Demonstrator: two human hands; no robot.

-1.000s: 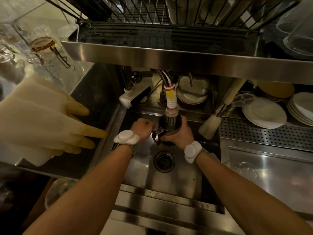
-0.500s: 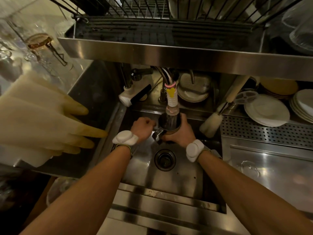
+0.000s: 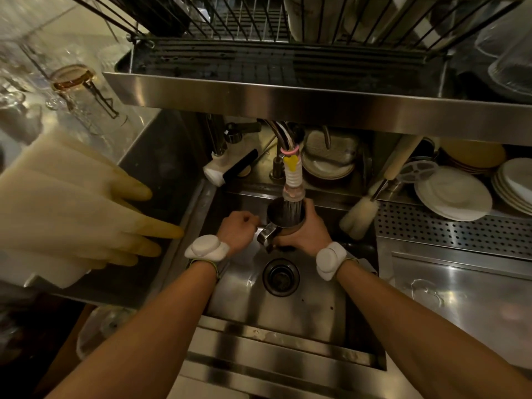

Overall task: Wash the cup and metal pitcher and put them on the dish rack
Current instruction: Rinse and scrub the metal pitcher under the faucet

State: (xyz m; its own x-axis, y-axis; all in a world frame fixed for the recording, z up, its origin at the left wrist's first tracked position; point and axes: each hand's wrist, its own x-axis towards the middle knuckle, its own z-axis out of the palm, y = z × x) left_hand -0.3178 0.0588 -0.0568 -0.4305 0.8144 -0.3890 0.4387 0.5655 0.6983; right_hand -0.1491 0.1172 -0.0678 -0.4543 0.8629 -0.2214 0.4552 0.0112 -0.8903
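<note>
Sink station, head view. Metal pitcher [image 3: 285, 218] is held upright over the steel sink [image 3: 247, 303], directly under the ribbed hose nozzle [image 3: 293, 180], whose spray falls into its open mouth. The right hand [image 3: 309, 236] wraps around its body, with the handle turned left. The left hand [image 3: 237, 233] is curled into a fist just beside that handle; whether it holds anything cannot be told. A wire dish rack [image 3: 259, 21] on a brushed-steel shelf [image 3: 288, 99] overhangs the basin's back. At the left rim, pale rubber gloves [image 3: 72, 214] are draped with fingers pointing inward. To the right are a fuzzy bottle brush [image 3: 359, 216] leaning at the basin corner, a perforated drainboard [image 3: 446, 230] and stacked white plates [image 3: 454, 197]. The round drain [image 3: 280, 276] lies exposed below the hands.
</note>
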